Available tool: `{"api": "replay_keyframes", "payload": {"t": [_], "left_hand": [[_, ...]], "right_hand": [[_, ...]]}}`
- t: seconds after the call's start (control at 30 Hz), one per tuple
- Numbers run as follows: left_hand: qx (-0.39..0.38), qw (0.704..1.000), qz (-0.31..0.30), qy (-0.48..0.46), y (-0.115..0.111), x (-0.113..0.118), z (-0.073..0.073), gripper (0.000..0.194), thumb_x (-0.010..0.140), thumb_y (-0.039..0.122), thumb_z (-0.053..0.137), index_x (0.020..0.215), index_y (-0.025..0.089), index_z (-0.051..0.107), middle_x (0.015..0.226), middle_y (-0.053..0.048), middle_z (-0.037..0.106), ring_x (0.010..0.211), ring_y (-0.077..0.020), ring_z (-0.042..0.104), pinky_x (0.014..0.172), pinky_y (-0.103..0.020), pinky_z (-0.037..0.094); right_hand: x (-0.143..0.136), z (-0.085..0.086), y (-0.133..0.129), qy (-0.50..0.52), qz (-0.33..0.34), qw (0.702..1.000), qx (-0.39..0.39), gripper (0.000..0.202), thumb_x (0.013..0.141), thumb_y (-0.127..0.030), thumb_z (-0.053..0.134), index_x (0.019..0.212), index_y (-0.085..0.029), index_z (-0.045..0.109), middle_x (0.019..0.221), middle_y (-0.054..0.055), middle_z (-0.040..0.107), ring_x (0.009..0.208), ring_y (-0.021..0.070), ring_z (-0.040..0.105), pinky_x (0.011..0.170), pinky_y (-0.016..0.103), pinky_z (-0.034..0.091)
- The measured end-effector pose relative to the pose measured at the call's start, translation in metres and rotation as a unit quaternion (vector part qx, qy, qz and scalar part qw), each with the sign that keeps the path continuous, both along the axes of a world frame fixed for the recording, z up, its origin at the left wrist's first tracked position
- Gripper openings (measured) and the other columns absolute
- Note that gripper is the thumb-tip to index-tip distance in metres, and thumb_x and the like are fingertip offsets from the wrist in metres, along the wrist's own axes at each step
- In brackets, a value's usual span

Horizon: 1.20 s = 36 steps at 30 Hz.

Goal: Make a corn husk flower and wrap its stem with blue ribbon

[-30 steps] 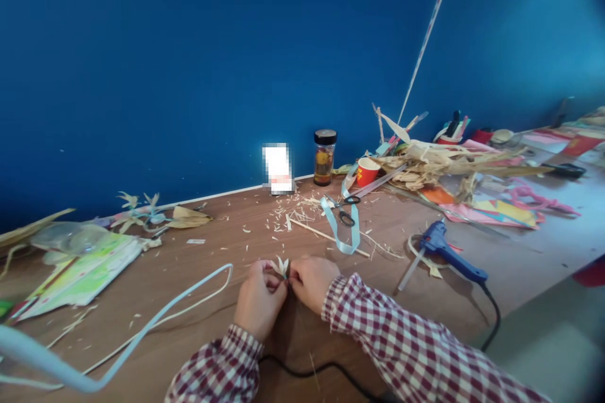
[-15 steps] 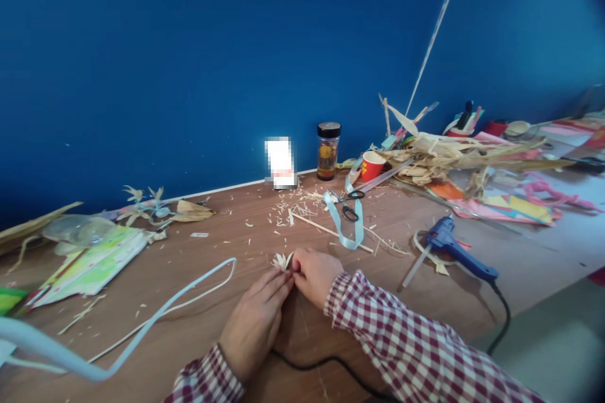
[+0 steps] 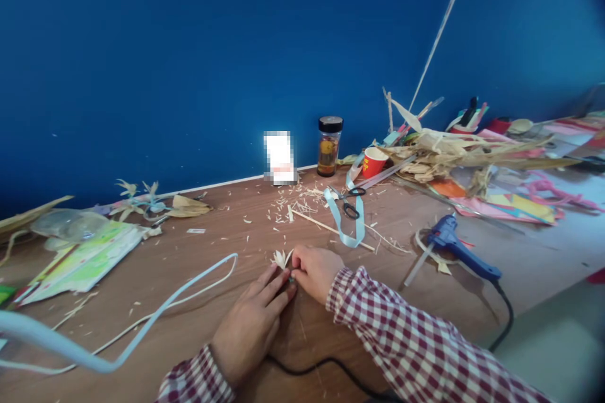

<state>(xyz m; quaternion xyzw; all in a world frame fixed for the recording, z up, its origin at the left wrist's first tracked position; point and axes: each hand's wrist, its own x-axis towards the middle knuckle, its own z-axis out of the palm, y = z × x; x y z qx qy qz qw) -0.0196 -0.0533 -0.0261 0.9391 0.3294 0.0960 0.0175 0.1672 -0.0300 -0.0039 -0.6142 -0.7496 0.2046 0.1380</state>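
Observation:
A small pale flower (image 3: 282,258), seemingly made of dried corn husk, shows its pointed petals between my hands on the brown tabletop (image 3: 189,277). My left hand (image 3: 255,308) lies low over the wood with fingers stretched and spread, their tips touching the flower's base. Thumb and forefinger of my right hand (image 3: 316,271) are pinched at the flower's right side, the other fingers curled in. A bit of bluish-green shows between the fingertips at its base. The lower part of the flower is hidden by my fingers.
Right of my arm lies a blue glue gun (image 3: 463,249) with a black cord. Scissors (image 3: 350,209), light-blue ribbon (image 3: 352,240) and husk scraps lie ahead. Behind them stand a jar (image 3: 329,148) and a red paper cup (image 3: 374,162). A white-blue curved cable (image 3: 155,321) arches at left.
My left hand's fingers have spread apart and shifted slightly down, baring more of the flower's base. My right hand keeps its pinch in nearly the same place. The view has tilted slightly.

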Motion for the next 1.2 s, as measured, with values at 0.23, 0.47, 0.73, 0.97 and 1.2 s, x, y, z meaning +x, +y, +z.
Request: {"api": "replay_keyframes", "payload": {"t": [0.23, 0.47, 0.73, 0.97, 1.2], "left_hand": [[0.011, 1.0, -0.012, -0.01, 0.001, 0.002, 0.005, 0.05, 0.078, 0.008, 0.041, 0.125, 0.023, 0.046, 0.132, -0.004, 0.045, 0.128, -0.0234, 0.027, 0.098, -0.042, 0.039], [0.04, 0.999, 0.007, -0.004, -0.001, 0.002, 0.004, 0.047, 0.08, 0.011, 0.042, 0.125, 0.022, 0.046, 0.133, -0.008, 0.042, 0.124, -0.0242, 0.033, 0.097, -0.042, 0.038], [0.045, 0.998, -0.004, 0.037, -0.002, 0.002, 0.008, 0.048, 0.08, 0.015, 0.042, 0.128, 0.024, 0.041, 0.123, -0.004, 0.052, 0.121, -0.0241, 0.033, 0.097, -0.044, 0.034], [0.053, 0.997, 0.001, 0.051, -0.004, 0.003, 0.012, 0.048, 0.08, 0.014, 0.04, 0.127, 0.025, 0.043, 0.124, -0.004, 0.052, 0.122, -0.0225, 0.033, 0.098, -0.043, 0.033], [0.073, 0.995, 0.0, 0.071, -0.004, 0.003, 0.011, 0.049, 0.08, 0.013, 0.04, 0.127, 0.025, 0.042, 0.13, 0.0, 0.047, 0.126, -0.0221, 0.028, 0.098, -0.041, 0.033]], "right_hand": [[0.001, 0.005, -0.002, 0.011, -0.001, 1.0, 0.0, 0.008, 0.075, -0.028, 0.055, 0.08, -0.022, 0.055, 0.073, -0.003, 0.058, 0.065, 0.0115, 0.05, 0.054, 0.023, 0.026], [0.002, 0.003, -0.002, 0.028, 0.005, 1.0, 0.01, 0.007, 0.074, -0.028, 0.057, 0.078, -0.023, 0.056, 0.072, -0.004, 0.058, 0.064, 0.0106, 0.049, 0.055, 0.022, 0.027], [0.003, 0.0, -0.002, 0.05, 0.0, 0.999, 0.02, 0.009, 0.072, -0.028, 0.059, 0.077, -0.022, 0.055, 0.07, -0.004, 0.058, 0.064, 0.0107, 0.049, 0.055, 0.022, 0.028], [0.007, -0.002, 0.001, 0.071, 0.005, 0.997, 0.016, 0.004, 0.072, -0.022, 0.057, 0.076, -0.021, 0.056, 0.067, -0.004, 0.057, 0.062, 0.0105, 0.049, 0.055, 0.022, 0.029], [0.033, 0.017, -0.02, 0.058, -0.003, 0.996, 0.062, 0.011, 0.082, -0.019, 0.043, 0.081, -0.019, 0.054, 0.074, 0.0, 0.059, 0.069, 0.0118, 0.051, 0.06, 0.023, 0.031]]}}
